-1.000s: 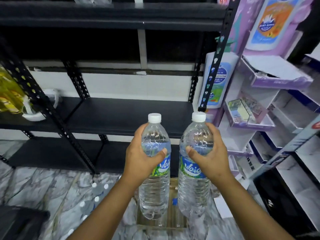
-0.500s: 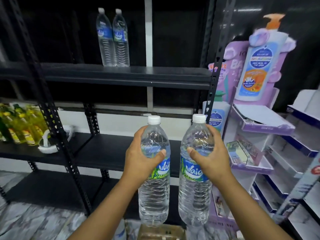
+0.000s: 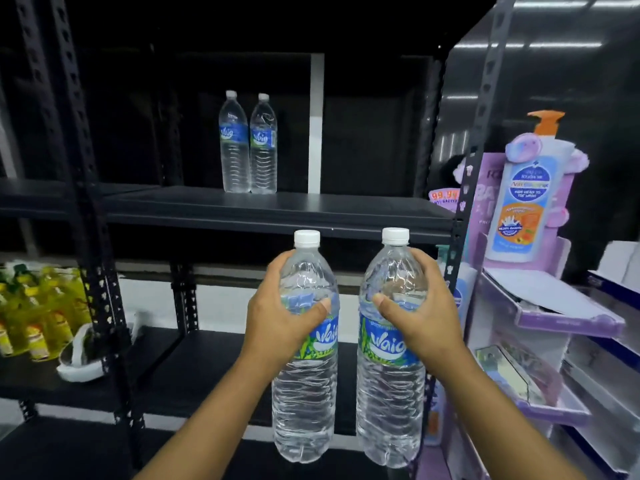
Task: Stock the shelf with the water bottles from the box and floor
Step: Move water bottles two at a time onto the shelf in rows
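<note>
Now, hands: left hand (image 3: 282, 315) and right hand (image 3: 417, 311) each grip one upright bottle.
Placement: set both beside shelved pair (image 3: 247, 143) on shelf (image 3: 346, 209), judged.

A black metal shelf (image 3: 277, 209) carries two water bottles (image 3: 248, 143) upright, touching; the lower board (image 3: 41, 379) (far left) holds yellow bottles (image 3: 38, 317).

Both my forearms reaching forward and up, side by side, my left hand (image 3: 280, 317) curled with thumb across the front, my right hand (image 3: 420, 313) mirroring it, thumb pointing inward, each gripping something upright.
</note>
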A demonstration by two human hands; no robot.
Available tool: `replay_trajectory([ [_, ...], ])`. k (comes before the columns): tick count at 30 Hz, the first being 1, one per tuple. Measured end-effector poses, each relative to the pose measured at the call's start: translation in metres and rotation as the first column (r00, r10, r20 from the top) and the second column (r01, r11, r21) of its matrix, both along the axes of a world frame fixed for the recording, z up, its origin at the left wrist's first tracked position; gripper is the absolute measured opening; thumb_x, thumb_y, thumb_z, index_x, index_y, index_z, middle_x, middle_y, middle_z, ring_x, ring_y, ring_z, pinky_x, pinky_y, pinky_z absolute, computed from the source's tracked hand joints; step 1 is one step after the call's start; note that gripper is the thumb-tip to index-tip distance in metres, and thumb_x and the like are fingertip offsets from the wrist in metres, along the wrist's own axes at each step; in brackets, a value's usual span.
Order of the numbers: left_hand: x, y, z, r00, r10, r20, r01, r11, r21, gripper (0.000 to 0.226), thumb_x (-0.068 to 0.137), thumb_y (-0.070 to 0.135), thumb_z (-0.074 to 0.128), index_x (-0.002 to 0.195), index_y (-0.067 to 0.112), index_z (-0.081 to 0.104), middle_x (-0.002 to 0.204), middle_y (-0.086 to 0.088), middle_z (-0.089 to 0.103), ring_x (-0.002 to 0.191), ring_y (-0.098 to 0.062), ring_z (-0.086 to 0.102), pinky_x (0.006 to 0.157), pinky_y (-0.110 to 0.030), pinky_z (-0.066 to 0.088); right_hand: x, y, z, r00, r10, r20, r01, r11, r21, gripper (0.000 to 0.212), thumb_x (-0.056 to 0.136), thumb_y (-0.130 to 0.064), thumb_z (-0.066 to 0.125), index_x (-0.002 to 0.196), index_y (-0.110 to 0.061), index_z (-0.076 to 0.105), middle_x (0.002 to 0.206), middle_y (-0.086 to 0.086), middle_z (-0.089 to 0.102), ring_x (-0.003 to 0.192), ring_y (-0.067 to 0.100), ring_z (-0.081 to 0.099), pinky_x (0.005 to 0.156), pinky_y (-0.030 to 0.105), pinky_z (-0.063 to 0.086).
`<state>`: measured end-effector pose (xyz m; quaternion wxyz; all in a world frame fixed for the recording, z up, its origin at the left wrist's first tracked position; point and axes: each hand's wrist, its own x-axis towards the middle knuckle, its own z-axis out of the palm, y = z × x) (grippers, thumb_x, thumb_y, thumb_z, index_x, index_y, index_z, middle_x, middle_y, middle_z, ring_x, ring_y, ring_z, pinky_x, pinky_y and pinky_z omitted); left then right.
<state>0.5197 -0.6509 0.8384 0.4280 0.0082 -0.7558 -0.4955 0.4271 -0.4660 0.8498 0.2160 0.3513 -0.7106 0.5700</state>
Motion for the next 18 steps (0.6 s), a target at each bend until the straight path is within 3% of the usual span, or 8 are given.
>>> replay_trajectory([
  [6,-0.025,-0.068,0.035,0.998,-0.010,-0.066,0.006,0.998,-0.067,0.071,0.072,0.021,0.083,0.115,0.057,0.041,0.110,0.019,0.062,0.096,0.006,0.061,0.075,-0.007,0.048,-0.012,-0.068,0.035,1.000,0.022,-0.020,-0.023,0.996,-0.090,0.061,0.067,-0.031,0.077,0.113,-0.051,0.042,0.107,-0.024,0.058,0.093,-0.015,0.058,0.074,0.000,0.041],
  [10,-0.036,-0.100,0.059,0.995,-0.012,-0.102,0.001,0.994,-0.107,0.070,0.072,0.014,0.082,0.114,0.052,0.041,0.102,0.025,0.059,0.091,0.017,0.057,0.070,-0.001,0.043,-0.018,-0.103,0.061,0.997,0.019,-0.074,-0.029,0.990,-0.135,0.059,0.065,-0.030,0.074,0.112,-0.049,0.043,0.100,-0.024,0.059,0.089,-0.017,0.058,0.072,-0.001,0.039],
  [14,-0.044,-0.126,0.081,0.991,-0.011,-0.131,-0.004,0.993,-0.119,0.069,0.073,0.020,0.081,0.124,0.045,0.042,0.108,0.026,0.058,0.097,0.019,0.055,0.080,-0.007,0.044,-0.029,-0.129,0.083,0.992,0.053,-0.114,-0.071,0.983,-0.166,0.061,0.065,-0.026,0.074,0.118,-0.040,0.046,0.101,-0.020,0.063,0.088,-0.011,0.061,0.073,0.001,0.041],
  [18,-0.050,-0.143,0.103,0.984,0.001,-0.176,-0.027,0.990,-0.141,0.067,0.076,0.018,0.080,0.120,0.048,0.040,0.106,0.029,0.055,0.095,0.023,0.052,0.076,0.001,0.040,-0.040,-0.149,0.104,0.987,0.057,-0.151,-0.083,0.982,-0.171,0.060,0.066,-0.027,0.075,0.118,-0.040,0.048,0.102,-0.017,0.064,0.089,-0.007,0.062,0.073,0.004,0.044],
])
